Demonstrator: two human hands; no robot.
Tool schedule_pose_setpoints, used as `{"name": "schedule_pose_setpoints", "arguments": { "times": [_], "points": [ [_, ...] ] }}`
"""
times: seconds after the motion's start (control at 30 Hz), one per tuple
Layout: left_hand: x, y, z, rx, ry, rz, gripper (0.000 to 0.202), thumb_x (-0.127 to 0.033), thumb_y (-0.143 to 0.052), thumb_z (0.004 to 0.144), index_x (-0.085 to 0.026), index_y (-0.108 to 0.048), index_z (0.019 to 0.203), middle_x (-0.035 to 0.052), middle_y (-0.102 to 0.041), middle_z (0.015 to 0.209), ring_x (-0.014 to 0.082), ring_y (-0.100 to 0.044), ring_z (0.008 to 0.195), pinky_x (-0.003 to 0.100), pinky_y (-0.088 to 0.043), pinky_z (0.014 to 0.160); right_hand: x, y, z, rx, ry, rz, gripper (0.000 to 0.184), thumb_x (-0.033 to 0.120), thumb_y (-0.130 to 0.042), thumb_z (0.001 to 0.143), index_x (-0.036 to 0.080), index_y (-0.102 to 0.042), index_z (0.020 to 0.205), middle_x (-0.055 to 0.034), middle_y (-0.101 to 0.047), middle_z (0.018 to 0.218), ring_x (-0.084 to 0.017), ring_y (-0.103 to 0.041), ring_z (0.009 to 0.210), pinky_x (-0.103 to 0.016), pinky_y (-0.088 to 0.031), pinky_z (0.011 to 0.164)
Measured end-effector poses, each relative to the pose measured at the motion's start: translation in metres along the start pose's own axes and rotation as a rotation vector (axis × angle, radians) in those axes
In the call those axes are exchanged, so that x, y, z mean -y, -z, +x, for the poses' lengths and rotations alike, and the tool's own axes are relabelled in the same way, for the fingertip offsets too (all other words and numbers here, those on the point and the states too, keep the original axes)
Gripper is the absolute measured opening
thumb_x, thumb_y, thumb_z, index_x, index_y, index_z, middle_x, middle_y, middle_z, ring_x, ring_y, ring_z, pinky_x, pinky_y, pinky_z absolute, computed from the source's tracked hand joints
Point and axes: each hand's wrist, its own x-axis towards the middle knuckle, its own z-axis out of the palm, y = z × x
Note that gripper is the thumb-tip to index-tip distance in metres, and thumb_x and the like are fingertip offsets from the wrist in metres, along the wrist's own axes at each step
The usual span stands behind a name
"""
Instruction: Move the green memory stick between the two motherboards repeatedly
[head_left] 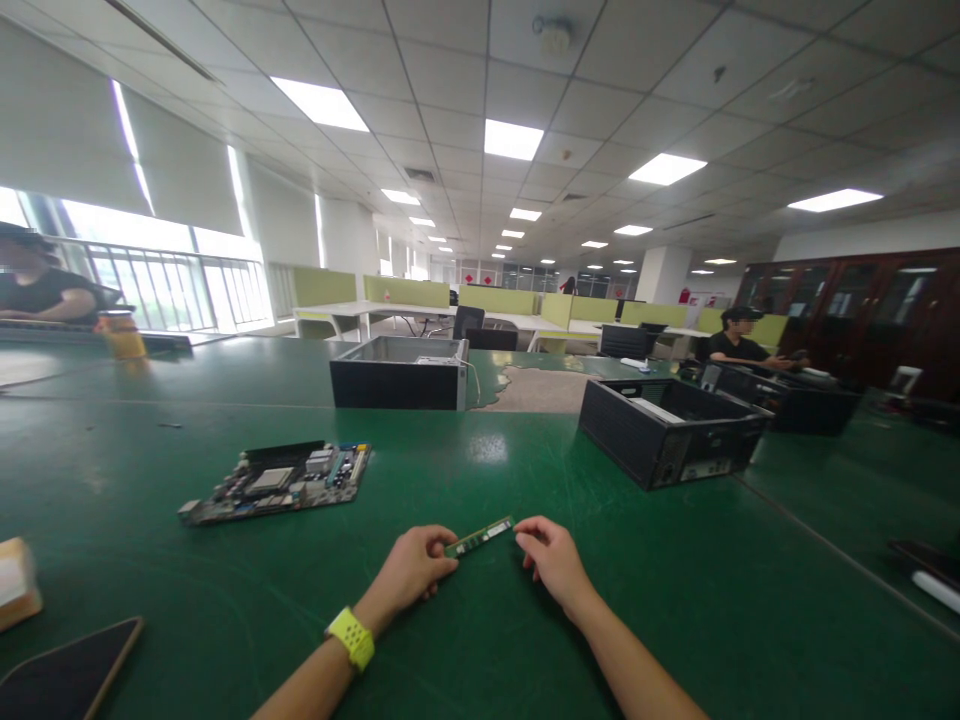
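A green RAM stick with a pale label is held up at a slant over the green table. My left hand, with a yellow watch band on its wrist, pinches its near left end between thumb and fingers. Just off the stick's far right end is my right hand, its fingers loosely curled and apart; whether a fingertip touches the stick is hard to see. A motherboard lies flat to the left, beyond my left hand, with a processor socket and several slots on it.
Black computer cases stand farther off: one case ahead, another case to the right, a third case behind it. At lower left lie a dark flat board and a cream block. Other people sit at the far left and right.
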Motion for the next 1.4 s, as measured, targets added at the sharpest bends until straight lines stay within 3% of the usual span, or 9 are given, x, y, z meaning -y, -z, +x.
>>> {"name": "schedule_pose_setpoints", "arguments": {
  "times": [0.13,0.23,0.3,0.4,0.63,0.8,0.87,1.17,1.4],
  "points": [
    [0.006,-0.001,0.004,-0.001,0.010,0.013,0.039,-0.046,-0.052,0.069,-0.012,-0.060,0.085,-0.0042,-0.051,0.049,0.0084,-0.047,0.039,0.020,-0.037,0.039,0.000,0.000,-0.001,-0.017,0.008,0.012,0.029,0.035,-0.054,0.071,0.014,-0.061,0.090,0.0008,-0.055,0.060,-0.009,-0.047,0.044,-0.018,-0.034,0.036],
    [0.007,-0.001,0.007,-0.020,0.045,-0.017,0.043,-0.054,-0.043,0.073,-0.013,-0.054,0.069,-0.0044,-0.046,0.040,0.0078,-0.043,0.034,0.019,-0.032,0.037,-0.001,-0.001,0.000,-0.081,0.022,0.050,0.037,0.033,-0.055,0.068,0.016,-0.059,0.100,-0.0066,-0.059,0.091,-0.011,-0.053,0.054,-0.019,-0.036,0.035],
    [0.006,0.000,0.007,-0.018,0.049,-0.066,0.044,-0.057,-0.043,0.072,-0.014,-0.050,0.064,-0.0047,-0.046,0.040,0.0071,-0.042,0.033,0.019,-0.031,0.037,-0.002,-0.001,0.001,-0.105,0.028,0.072,0.048,0.032,-0.056,0.066,0.018,-0.054,0.112,-0.0100,-0.054,0.112,-0.011,-0.055,0.060,-0.019,-0.038,0.034],
    [0.004,0.002,0.006,0.004,0.025,-0.156,0.044,-0.059,-0.049,0.068,-0.015,-0.049,0.067,-0.0035,-0.052,0.052,0.0071,-0.047,0.038,0.019,-0.034,0.038,-0.003,-0.002,0.002,-0.095,0.015,0.093,0.060,0.035,-0.057,0.067,0.021,-0.046,0.124,-0.0117,-0.047,0.123,-0.012,-0.057,0.062,-0.020,-0.039,0.034],
    [0.006,0.004,0.006,0.025,0.024,-0.188,0.041,-0.055,-0.053,0.068,-0.013,-0.053,0.067,-0.0048,-0.048,0.051,0.0066,-0.048,0.041,0.018,-0.036,0.039,-0.001,-0.001,0.002,-0.024,0.003,0.123,0.048,0.040,-0.054,0.072,0.012,-0.051,0.110,-0.0072,-0.062,0.085,-0.011,-0.055,0.052,-0.018,-0.035,0.033],
    [0.011,0.004,0.009,0.027,0.042,-0.182,0.043,-0.042,-0.056,0.070,-0.010,-0.060,0.098,-0.0028,-0.054,0.056,0.0085,-0.053,0.046,0.020,-0.043,0.044,0.000,-0.001,0.001,-0.022,0.014,0.128,0.033,0.039,-0.054,0.071,0.014,-0.056,0.093,-0.0051,-0.062,0.081,-0.011,-0.056,0.051,-0.018,-0.036,0.034],
    [0.013,0.004,0.009,0.031,0.040,-0.184,0.042,-0.038,-0.058,0.069,-0.010,-0.060,0.100,-0.0018,-0.056,0.059,0.0083,-0.053,0.047,0.021,-0.044,0.045,-0.001,-0.001,0.001,-0.030,0.027,0.128,0.030,0.036,-0.054,0.070,0.014,-0.056,0.091,-0.0038,-0.061,0.078,-0.011,-0.056,0.052,-0.018,-0.037,0.035],
    [0.011,0.002,0.007,-0.004,0.011,-0.261,0.025,-0.026,-0.060,0.065,-0.013,-0.052,0.085,-0.0066,-0.051,0.057,0.0068,-0.051,0.043,0.018,-0.040,0.039,-0.006,-0.001,0.005,-0.093,0.019,0.183,0.042,0.022,-0.053,0.063,0.013,-0.057,0.103,-0.0031,-0.059,0.079,-0.010,-0.054,0.049,-0.019,-0.038,0.035],
    [0.011,0.000,0.008,-0.007,0.001,-0.276,0.019,-0.023,-0.058,0.065,-0.017,-0.043,0.076,-0.0093,-0.048,0.049,0.0093,-0.054,0.041,0.017,-0.038,0.037,-0.001,0.001,0.003,-0.092,-0.016,0.159,0.023,0.026,-0.054,0.065,0.012,-0.064,0.079,-0.0009,-0.055,0.053,-0.013,-0.054,0.051,-0.018,-0.039,0.038]
  ]
}}
